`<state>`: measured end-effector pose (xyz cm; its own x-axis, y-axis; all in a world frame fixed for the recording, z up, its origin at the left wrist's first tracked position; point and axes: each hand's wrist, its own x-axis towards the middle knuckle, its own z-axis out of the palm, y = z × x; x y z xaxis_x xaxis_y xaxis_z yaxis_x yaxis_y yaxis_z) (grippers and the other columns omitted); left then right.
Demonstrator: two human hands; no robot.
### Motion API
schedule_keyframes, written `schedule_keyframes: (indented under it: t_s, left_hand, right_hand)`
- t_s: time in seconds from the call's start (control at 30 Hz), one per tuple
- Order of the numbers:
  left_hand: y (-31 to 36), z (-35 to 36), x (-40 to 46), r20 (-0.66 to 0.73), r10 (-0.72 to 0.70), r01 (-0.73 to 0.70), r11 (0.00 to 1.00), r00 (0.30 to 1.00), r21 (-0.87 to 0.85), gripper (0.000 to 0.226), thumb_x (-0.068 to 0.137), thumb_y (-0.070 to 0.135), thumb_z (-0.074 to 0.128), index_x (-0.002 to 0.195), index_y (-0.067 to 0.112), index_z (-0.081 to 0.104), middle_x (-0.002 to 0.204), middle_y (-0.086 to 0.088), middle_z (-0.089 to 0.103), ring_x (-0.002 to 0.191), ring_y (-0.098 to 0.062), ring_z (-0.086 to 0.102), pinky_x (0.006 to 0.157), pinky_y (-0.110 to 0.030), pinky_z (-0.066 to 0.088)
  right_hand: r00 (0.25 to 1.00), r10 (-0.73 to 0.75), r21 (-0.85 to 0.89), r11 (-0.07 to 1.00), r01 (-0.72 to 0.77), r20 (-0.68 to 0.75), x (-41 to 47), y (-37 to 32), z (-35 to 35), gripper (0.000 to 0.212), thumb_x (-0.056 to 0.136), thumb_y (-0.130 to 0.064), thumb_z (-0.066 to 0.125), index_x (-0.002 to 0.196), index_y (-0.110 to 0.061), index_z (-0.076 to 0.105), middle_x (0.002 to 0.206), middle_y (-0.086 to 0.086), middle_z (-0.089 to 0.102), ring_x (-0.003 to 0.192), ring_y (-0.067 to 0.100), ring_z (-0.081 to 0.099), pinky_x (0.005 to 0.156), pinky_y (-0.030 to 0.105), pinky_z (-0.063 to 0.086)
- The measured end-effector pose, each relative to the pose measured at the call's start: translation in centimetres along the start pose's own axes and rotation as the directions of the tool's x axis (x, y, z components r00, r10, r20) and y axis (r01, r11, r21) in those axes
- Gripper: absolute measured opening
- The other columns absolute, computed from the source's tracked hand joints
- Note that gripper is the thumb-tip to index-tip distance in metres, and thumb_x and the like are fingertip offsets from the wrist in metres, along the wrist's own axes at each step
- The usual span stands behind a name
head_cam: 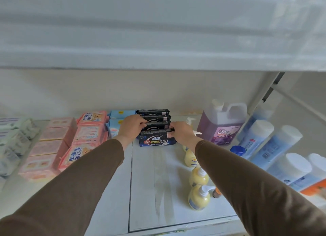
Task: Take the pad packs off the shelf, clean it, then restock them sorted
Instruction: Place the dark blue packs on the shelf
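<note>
Dark packs (153,124) in row at shelf (150,183) centre; front one gripped at ends by left hand (131,127) and right hand (180,132). Restock judged well advanced — pink packs (90,135) already sorted alongside.

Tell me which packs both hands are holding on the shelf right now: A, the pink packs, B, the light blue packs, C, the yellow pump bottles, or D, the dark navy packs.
D: the left hand and right hand each grip an end of the row of dark navy packs.

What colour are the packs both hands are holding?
Black, on the front black pad pack with red-and-white lettering; head view.
</note>
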<state>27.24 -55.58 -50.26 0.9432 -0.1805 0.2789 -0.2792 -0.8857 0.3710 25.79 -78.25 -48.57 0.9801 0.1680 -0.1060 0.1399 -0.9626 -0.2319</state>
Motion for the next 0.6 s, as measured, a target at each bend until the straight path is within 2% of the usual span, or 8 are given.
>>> schedule_keyframes:
  t_s: [0.1,0.27,0.4,0.6]
  left_hand:
    - [0.03,-0.22,-0.06,0.009,0.036,-0.037,0.997,0.999,0.065,0.027,0.098,0.029,0.059,0.117,0.018,0.073,0.109,-0.007,0.071,0.1,-0.028,0.061,0.085,-0.041,0.047]
    - [0.35,-0.51,-0.15,0.046,0.071,-0.076,0.988,0.996,0.131,0.03,0.1,0.03,0.056,0.124,0.02,0.069,0.113,-0.007,0.07,0.103,-0.028,0.058,0.087,-0.042,0.045]
    - [0.54,-0.72,-0.26,0.05,0.073,-0.079,0.989,0.996,0.128,0.028,0.1,0.027,0.055,0.123,0.02,0.07,0.111,-0.008,0.07,0.101,-0.029,0.059,0.085,-0.041,0.045]
    - [0.35,-0.79,-0.6,0.064,0.06,-0.067,0.991,0.996,0.116,0.027,0.101,0.025,0.055,0.121,0.018,0.071,0.111,-0.009,0.07,0.101,-0.03,0.059,0.086,-0.043,0.045]
  right_hand:
    - [1.0,0.01,0.069,0.998,-0.008,-0.022,-0.05,0.12,0.58,0.016,0.095,-0.013,0.059,0.111,-0.013,0.06,0.107,0.009,0.068,0.098,0.03,0.064,0.076,0.03,0.048]
    - [0.998,0.002,0.147,0.989,0.007,-0.062,-0.11,-0.01,0.71,0.019,0.093,-0.015,0.062,0.112,-0.015,0.06,0.106,0.008,0.068,0.098,0.03,0.064,0.084,0.036,0.052]
    - [0.996,-0.026,0.169,0.985,0.04,-0.08,-0.4,-0.27,0.75,0.021,0.092,-0.018,0.063,0.112,-0.019,0.06,0.106,0.006,0.067,0.097,0.028,0.064,0.084,0.037,0.053]
    - [0.994,-0.027,0.183,0.982,0.046,-0.107,-0.88,-0.26,0.7,0.029,0.088,-0.01,0.062,0.115,-0.019,0.056,0.109,0.007,0.058,0.096,0.029,0.06,0.084,0.038,0.051]
